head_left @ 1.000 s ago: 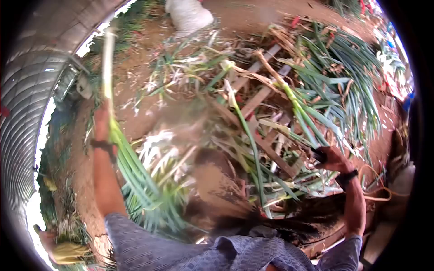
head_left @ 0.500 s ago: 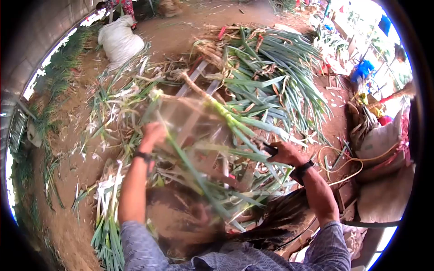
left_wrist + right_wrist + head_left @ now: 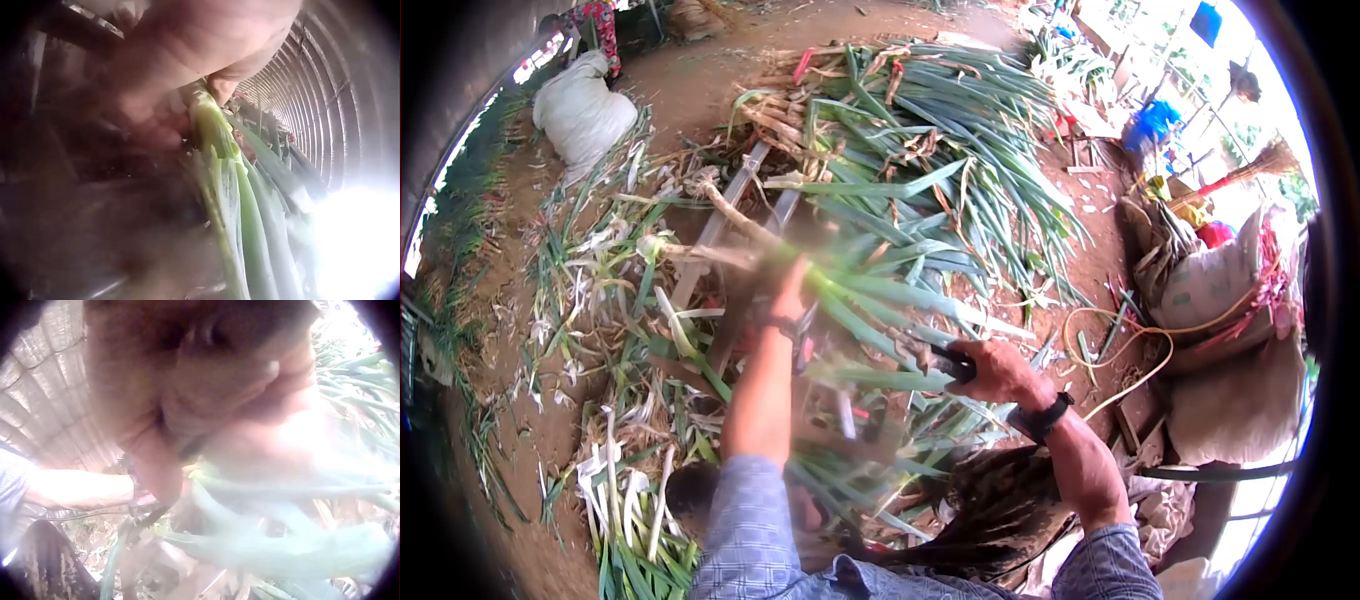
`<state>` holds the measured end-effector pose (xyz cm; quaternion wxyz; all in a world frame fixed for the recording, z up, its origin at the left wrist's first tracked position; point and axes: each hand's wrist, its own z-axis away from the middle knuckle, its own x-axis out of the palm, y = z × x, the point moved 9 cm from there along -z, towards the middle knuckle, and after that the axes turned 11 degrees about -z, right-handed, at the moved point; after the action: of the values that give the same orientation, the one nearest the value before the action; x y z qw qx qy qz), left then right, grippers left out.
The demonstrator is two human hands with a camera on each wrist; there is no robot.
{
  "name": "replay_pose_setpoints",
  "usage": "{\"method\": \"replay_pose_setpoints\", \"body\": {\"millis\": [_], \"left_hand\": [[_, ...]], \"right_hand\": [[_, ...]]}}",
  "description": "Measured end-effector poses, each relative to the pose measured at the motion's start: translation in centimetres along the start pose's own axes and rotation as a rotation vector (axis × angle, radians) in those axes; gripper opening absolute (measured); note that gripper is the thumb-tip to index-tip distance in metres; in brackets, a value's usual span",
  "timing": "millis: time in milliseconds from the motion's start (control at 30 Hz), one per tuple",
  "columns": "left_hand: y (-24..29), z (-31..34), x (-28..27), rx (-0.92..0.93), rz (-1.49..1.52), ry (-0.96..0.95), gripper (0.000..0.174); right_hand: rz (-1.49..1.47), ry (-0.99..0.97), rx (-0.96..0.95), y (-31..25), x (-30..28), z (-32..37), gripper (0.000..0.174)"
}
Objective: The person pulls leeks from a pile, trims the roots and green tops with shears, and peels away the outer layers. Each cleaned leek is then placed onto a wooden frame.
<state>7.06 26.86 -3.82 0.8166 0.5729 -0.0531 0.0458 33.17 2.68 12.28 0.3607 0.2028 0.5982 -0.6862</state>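
My left hand (image 3: 790, 290) grips a leek (image 3: 855, 315) around its stem, with the brown root end to the upper left and the green leaves spread to the right. In the left wrist view the thumb and fingers close around the pale green stalk (image 3: 219, 137), whose outer layers look torn. A short dark-handled tool, like a small knife (image 3: 948, 362), sits in my right hand (image 3: 1002, 372), close beside the leaves. Its front end is blurred. The right wrist view shows curled fingers (image 3: 212, 387) above washed-out leaves.
Untrimmed leeks (image 3: 1000, 150) lie heaped at the back right, across a frame with rails (image 3: 740, 190). Cleaned leeks (image 3: 615, 490) are piled front left amid peeled scraps. A white sack (image 3: 585, 115) stands back left; a yellow cord (image 3: 1090, 312) loops near stuffed sacks (image 3: 1225, 290) at right.
A cleaned leek held up in the left hand at far left was put down. The left hand came back to the middle and took hold of another leek. The right hand kept its tool.
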Motion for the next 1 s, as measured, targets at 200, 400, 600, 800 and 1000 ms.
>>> {"method": "replay_pose_setpoints", "body": {"millis": [200,400,600,800,1000], "left_hand": [[-5.1,2.9,-2.5,-0.098,-0.077,-0.022,0.026],[-6.9,12.7,-2.3,-0.269,0.014,-0.139,0.028],[-8.6,15.7,-3.5,-0.257,0.076,-0.085,0.028],[-8.5,16.0,-3.3,-0.251,0.075,-0.021,0.03],[-9.6,15.7,-3.7,-0.108,0.022,-0.022,0.029]], "right_hand": [[0.1,-0.078,-0.008,0.4,0.3,0.6,0.048],[0.164,-0.148,-0.055,-0.4,2.2,3.4,0.05],[0.163,-0.142,-0.169,-2.6,3.0,5.6,0.046],[0.219,-0.064,-0.175,-2.7,3.1,4.4,0.044],[0.272,-0.164,-0.139,-3.1,4.7,1.7,0.049]]}}
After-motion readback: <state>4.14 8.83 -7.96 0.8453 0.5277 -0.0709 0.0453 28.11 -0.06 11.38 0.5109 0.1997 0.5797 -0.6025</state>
